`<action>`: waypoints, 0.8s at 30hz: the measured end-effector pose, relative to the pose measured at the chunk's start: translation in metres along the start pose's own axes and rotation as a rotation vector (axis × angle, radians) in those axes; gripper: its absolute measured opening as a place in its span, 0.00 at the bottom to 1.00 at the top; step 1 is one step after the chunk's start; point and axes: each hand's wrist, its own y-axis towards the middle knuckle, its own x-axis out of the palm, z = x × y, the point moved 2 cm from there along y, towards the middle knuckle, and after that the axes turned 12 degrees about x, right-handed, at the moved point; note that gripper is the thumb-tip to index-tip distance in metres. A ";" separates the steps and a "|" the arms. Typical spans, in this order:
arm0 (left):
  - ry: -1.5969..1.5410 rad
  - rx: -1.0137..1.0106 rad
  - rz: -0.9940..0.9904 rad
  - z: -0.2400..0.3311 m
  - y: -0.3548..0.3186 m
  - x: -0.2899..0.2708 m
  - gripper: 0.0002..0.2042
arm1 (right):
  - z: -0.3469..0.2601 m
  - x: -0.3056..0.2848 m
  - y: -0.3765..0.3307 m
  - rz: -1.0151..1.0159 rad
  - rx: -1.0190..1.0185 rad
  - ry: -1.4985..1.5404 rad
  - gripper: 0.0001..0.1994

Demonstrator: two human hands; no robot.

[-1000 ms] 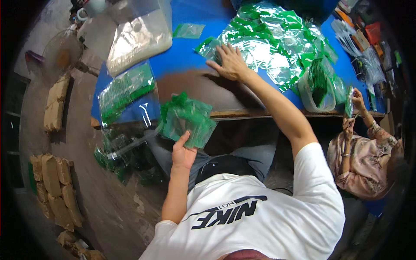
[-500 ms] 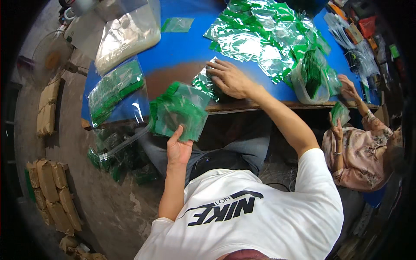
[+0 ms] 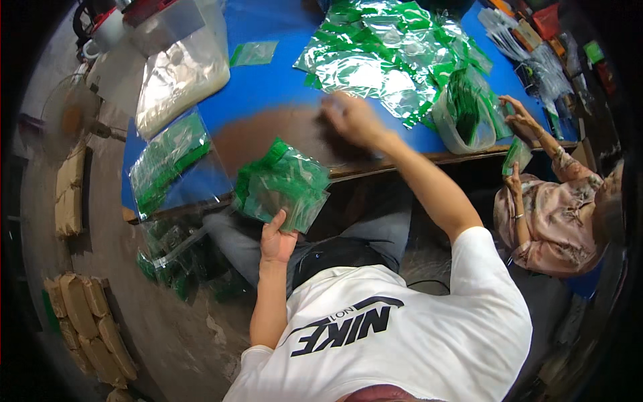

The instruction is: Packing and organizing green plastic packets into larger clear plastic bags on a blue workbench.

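Several green-and-clear packets (image 3: 281, 182) are fanned in the person's left hand (image 3: 278, 242), in front of the near edge of the table (image 3: 268, 87), left of centre. They overlap too closely to count, and the fingers behind them are hidden; the thumb shows on the lower part of the fan. The right hand (image 3: 351, 122) is blurred, its fingertips hard to make out, and whether it touches the tabletop cannot be told.

Bare brown and blue surface opens between the fan and the far heap of packets (image 3: 382, 43), which the upper border cuts off. One loose packet (image 3: 253, 53) lies on blue, left of the heap. At the left end, a row of packets (image 3: 171, 161) sits under clear plastic by the near edge. On the right, a translucent tub (image 3: 450, 132) packed with green packets stands near that edge, just beside a co-worker's hands (image 3: 513, 181), one holding packets.

As for grip, the left hand is closed on the fan between thumb and hidden fingers. The right looks loosely curled, but blur conceals whether it holds anything.
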 end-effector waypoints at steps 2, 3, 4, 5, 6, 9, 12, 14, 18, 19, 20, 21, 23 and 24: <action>0.018 -0.024 0.006 -0.006 0.001 0.005 0.26 | 0.048 -0.040 0.033 0.370 -0.070 -0.520 0.31; -0.018 -0.022 -0.005 -0.007 0.000 0.003 0.26 | 0.058 -0.040 0.034 0.116 0.158 -0.657 0.38; -0.054 -0.025 -0.016 -0.005 -0.001 0.001 0.26 | 0.060 -0.033 0.023 0.098 0.097 -0.704 0.40; -0.052 -0.022 -0.021 -0.004 0.000 -0.004 0.26 | 0.061 -0.022 0.007 0.076 0.036 -0.752 0.41; -0.127 -0.034 -0.035 -0.002 -0.002 -0.010 0.26 | 0.050 -0.009 -0.006 -0.070 0.030 -0.745 0.43; -0.237 -0.073 -0.016 -0.004 -0.005 -0.011 0.27 | 0.000 0.011 -0.058 -0.276 -0.215 -0.534 0.33; -0.019 -0.031 0.018 0.002 -0.003 0.004 0.25 | -0.030 0.022 -0.084 -0.409 -0.406 -0.268 0.28; -0.025 0.006 0.008 0.006 -0.004 0.006 0.25 | -0.037 0.018 -0.073 -0.775 -0.067 0.106 0.24; -0.063 0.029 0.041 0.010 -0.002 0.007 0.24 | -0.021 0.012 -0.027 -0.077 -0.384 -0.373 0.23; -0.060 0.027 0.033 0.011 -0.002 0.008 0.24 | -0.020 0.021 -0.032 -0.068 -0.384 -0.374 0.23; 0.041 0.068 0.060 0.012 -0.006 0.014 0.24 | -0.026 0.029 -0.049 -0.264 -0.455 -0.237 0.23; 0.142 0.109 0.087 0.012 -0.007 0.017 0.24 | -0.030 0.033 -0.057 -0.459 -0.520 -0.098 0.23; 0.153 0.081 0.046 0.016 -0.010 0.015 0.24 | -0.040 0.021 -0.049 -0.709 -0.415 0.026 0.23; 0.166 0.059 0.015 0.016 -0.011 0.013 0.24 | -0.037 0.008 -0.031 -0.527 -0.271 -0.038 0.24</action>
